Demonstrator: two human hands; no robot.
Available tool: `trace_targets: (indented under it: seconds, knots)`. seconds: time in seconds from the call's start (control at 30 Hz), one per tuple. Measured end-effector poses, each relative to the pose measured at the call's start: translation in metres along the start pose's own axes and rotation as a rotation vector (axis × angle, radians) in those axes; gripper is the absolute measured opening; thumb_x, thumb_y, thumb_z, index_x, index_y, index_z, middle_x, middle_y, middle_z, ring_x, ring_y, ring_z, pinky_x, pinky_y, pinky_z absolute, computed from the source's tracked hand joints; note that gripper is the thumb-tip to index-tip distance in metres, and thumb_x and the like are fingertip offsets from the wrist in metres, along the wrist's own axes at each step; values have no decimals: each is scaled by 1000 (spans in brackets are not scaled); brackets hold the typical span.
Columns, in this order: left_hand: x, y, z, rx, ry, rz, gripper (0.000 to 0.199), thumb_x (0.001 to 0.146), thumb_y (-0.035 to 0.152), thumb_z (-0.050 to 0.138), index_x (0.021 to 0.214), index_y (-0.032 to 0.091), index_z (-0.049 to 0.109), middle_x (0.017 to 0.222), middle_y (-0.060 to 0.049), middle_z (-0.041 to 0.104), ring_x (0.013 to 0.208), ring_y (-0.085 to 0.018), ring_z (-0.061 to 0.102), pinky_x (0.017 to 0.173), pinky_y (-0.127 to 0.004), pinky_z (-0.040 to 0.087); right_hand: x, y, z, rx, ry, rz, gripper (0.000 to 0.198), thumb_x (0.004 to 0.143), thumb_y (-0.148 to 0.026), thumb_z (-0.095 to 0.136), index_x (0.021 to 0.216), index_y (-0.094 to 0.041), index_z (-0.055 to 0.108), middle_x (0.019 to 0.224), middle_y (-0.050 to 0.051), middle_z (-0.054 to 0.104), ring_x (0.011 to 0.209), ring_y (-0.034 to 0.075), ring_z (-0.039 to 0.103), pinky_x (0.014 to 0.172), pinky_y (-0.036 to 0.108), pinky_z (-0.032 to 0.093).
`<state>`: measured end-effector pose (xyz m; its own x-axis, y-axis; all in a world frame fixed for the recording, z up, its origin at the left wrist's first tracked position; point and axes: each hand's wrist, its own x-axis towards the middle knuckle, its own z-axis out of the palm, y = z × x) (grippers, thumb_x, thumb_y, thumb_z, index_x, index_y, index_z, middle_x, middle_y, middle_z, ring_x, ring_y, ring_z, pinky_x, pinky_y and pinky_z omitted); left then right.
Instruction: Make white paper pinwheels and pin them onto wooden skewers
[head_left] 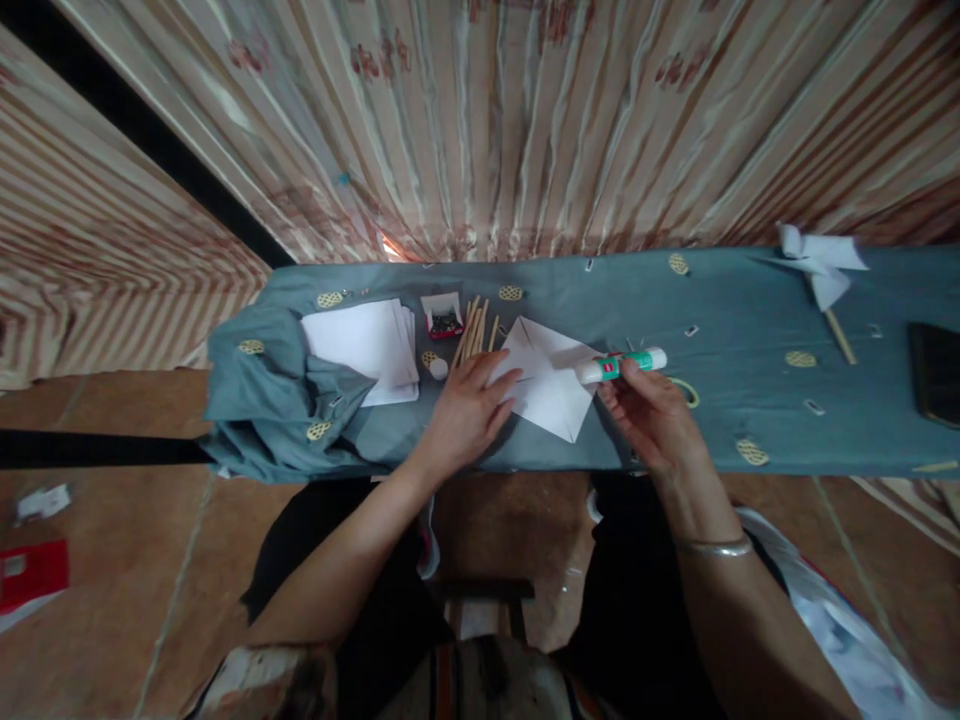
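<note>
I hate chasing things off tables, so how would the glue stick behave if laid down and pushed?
The glue stick would probably roll, given its round tube. Its smooth, plastic-looking casing should stay stiff. It is likely light: the right hand holds it alone.

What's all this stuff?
Glue stick: one, green-white, held
Creased paper: one, white, centre
Paper stack: one, white, left
Sticks: several, tan, centre
Box: one, red, beside sticks
Round piece: one, white, below box
Pinwheel: one, white, right
Loop: one, yellowish, near glue stick
Object: one, black, right edge
Cloth: one, teal, underneath
Curtains: count unclear, striped, behind
Bars: two, black, left
Packet: one, red, floor
Bundle: one, white, lower right
Bracelet: one, silver, right wrist
Left hand: one, bare, on creased paper
Right hand: one, bare, holding glue stick
</note>
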<state>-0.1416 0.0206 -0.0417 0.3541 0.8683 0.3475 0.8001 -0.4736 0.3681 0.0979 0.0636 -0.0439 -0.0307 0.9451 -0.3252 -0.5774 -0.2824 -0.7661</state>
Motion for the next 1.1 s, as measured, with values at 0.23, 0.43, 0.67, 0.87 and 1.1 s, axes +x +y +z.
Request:
trace_targets:
  seconds: [0.23, 0.43, 0.67, 0.87, 1.1]
  knots:
    - [11, 20, 42, -79, -112, 68, 47, 94, 33, 55, 138, 18, 50, 153, -18, 40, 146, -32, 31, 114, -56, 35, 10, 5, 0, 34, -77, 119, 19, 72, -37, 84, 76, -25, 70, 78, -5, 77, 70, 9, 72, 62, 15, 60]
    - [16, 27, 48, -26, -169, 59, 56, 87, 37, 66, 139, 24, 51, 155, -18, 37, 148, -35, 26, 113, -62, 31, 7, 7, -2, -64, -75, 51, 18, 74, -39, 82, 79, -26, 70, 78, -6, 76, 68, 9, 71, 64, 17, 60]
    - [8, 28, 54, -5, -182, -18, 52, 85, 46, 65, 133, 27, 59, 155, -19, 37, 148, -40, 23, 114, -66, 26, 6, 12, 1, -437, -2, -326, 21, 71, -31, 84, 88, -25, 73, 87, -2, 76, 80, 14, 71, 84, 30, 59]
    - [7, 27, 58, -24, -201, -42, 49, 88, 45, 62, 133, 26, 59, 154, -19, 37, 147, -41, 25, 115, -64, 25, 4, 21, 9, -699, -18, -468, 27, 71, -29, 83, 96, -25, 71, 98, 1, 75, 92, 19, 71, 92, 39, 56]
    - [7, 28, 58, -48, -196, -53, 48, 88, 43, 62, 133, 27, 59, 159, -16, 31, 148, -39, 23, 116, -63, 23, 7, 27, 9, -792, -54, -513, 27, 75, -30, 79, 100, -25, 68, 103, 1, 74, 97, 20, 69, 97, 41, 54]
